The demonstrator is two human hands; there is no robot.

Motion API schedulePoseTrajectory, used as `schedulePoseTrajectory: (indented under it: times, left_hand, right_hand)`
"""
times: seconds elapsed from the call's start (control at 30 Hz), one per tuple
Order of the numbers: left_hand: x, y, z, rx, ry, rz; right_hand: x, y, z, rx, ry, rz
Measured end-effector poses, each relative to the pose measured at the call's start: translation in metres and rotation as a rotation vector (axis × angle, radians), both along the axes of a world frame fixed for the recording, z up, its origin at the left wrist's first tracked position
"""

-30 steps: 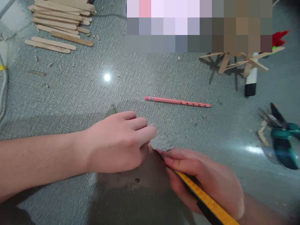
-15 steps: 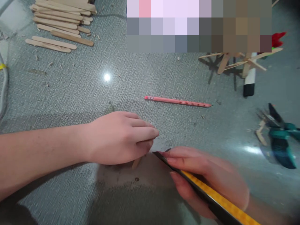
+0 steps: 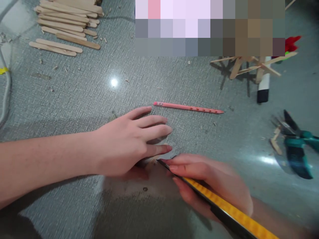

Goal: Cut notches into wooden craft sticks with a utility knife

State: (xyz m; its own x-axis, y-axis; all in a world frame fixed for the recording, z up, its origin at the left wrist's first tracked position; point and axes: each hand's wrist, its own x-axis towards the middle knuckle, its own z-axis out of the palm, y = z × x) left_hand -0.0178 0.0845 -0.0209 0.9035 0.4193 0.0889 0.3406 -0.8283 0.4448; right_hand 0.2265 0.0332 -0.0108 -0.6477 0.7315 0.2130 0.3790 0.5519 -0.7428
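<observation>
My left hand [image 3: 132, 142] lies over the table with its fingers spread and its thumb bent beneath the palm. Under its index finger a bit of pale wooden stick [image 3: 156, 156] shows; the rest is hidden, and I cannot tell how firmly it is pressed. My right hand [image 3: 209, 182] is closed around a yellow and black utility knife [image 3: 224, 212]. The knife's dark tip is at the stick's visible end, close to the left index finger. Just beyond the left fingertips lies a pink pencil [image 3: 186, 107].
A pile of craft sticks [image 3: 67, 20] lies at the back left near a grey cable [image 3: 6, 93]. Green-handled pliers [image 3: 296, 142] and stick scraps [image 3: 275, 142] are at the right. Behind them stand a stick structure [image 3: 249, 66] and a white marker [image 3: 264, 86]. Wood crumbs dot the grey table [image 3: 82, 96].
My left hand has gone from bunched fingers to spread ones, and the stick under it has shifted. My right hand has moved slightly left with the knife.
</observation>
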Motion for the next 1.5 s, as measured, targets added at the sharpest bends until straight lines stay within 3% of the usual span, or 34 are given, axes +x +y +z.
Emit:
schedulePoseTrajectory:
  times: [0.33, 0.77, 0.97, 1.5]
  left_hand:
    - [0.000, 0.000, -0.001, -0.002, -0.011, -0.008]
    - [0.004, -0.005, 0.003, 0.014, 0.022, 0.002]
    - [0.003, -0.009, 0.008, 0.006, 0.079, 0.035]
    - [0.005, -0.009, 0.005, 0.051, 0.088, 0.032]
  right_hand:
    - [-0.002, -0.003, -0.001, 0.016, -0.025, 0.007]
    - [-0.011, -0.010, 0.014, -0.060, -0.099, 0.013]
    - [-0.010, -0.007, 0.014, -0.051, -0.121, 0.024]
    - [-0.013, -0.008, 0.012, -0.099, -0.080, 0.036]
